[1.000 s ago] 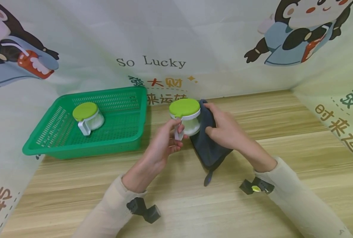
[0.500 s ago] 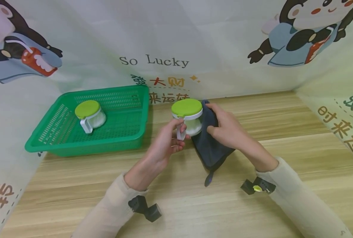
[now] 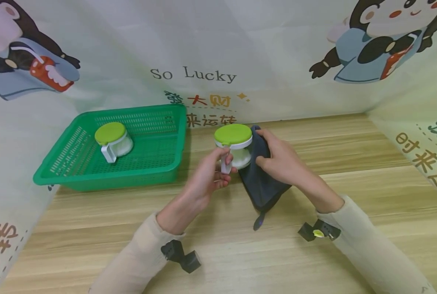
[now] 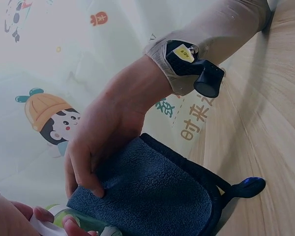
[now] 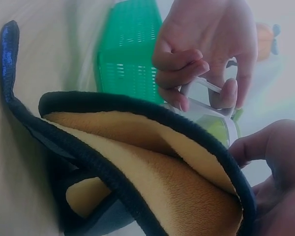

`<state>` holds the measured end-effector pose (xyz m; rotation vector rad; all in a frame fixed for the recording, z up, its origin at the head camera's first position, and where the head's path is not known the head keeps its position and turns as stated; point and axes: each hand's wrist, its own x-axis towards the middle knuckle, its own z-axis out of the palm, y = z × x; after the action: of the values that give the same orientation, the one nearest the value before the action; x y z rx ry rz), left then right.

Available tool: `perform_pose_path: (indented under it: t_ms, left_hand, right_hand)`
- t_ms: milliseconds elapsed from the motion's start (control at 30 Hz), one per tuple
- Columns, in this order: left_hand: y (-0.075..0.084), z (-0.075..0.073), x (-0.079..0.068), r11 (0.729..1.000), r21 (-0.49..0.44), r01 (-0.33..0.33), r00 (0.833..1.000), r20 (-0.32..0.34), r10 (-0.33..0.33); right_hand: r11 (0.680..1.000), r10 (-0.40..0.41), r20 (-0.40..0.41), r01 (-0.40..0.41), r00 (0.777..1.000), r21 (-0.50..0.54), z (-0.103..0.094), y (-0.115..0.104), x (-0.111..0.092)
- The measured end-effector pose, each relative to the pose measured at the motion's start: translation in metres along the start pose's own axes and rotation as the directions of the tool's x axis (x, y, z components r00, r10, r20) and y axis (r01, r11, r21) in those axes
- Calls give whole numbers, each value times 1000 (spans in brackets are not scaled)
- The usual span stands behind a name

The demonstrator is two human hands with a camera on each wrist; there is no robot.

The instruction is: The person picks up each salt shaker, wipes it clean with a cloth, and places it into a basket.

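Note:
In the head view my left hand (image 3: 207,173) grips the white handle of a clear jar (image 3: 240,157) with a green lid (image 3: 233,134), held upright over the table. My right hand (image 3: 282,157) holds a folded dark grey cloth (image 3: 264,188) against the jar's right side, thumb on the near face. A hanging loop (image 3: 258,221) dangles from the cloth's lower corner. The right wrist view shows the cloth's tan inner side (image 5: 177,182) and dark edging. In the left wrist view the cloth (image 4: 152,191) hides part of the jar.
A green perforated basket (image 3: 108,183) stands at the left of the wooden table (image 3: 233,253). Inside it sits a second jar (image 3: 119,148) with a green lid and white handle. A printed cloth backdrop (image 3: 277,90) hangs behind and at both sides.
The whole head view has shifted slightly right. Against it, the jar and its green lid sit slightly lower. Both hands keep their holds on the jar and cloth.

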<state>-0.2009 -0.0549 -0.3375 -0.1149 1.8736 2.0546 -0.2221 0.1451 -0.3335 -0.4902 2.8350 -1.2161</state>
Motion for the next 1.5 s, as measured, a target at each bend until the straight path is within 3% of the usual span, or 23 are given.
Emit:
perform_pose_path:
  t_ms: [1500]
  left_hand:
    - [-13, 4, 6, 999, -6, 51, 999, -17, -51]
  right_hand:
    - [997, 35, 66, -31, 997, -64, 11, 13, 4]
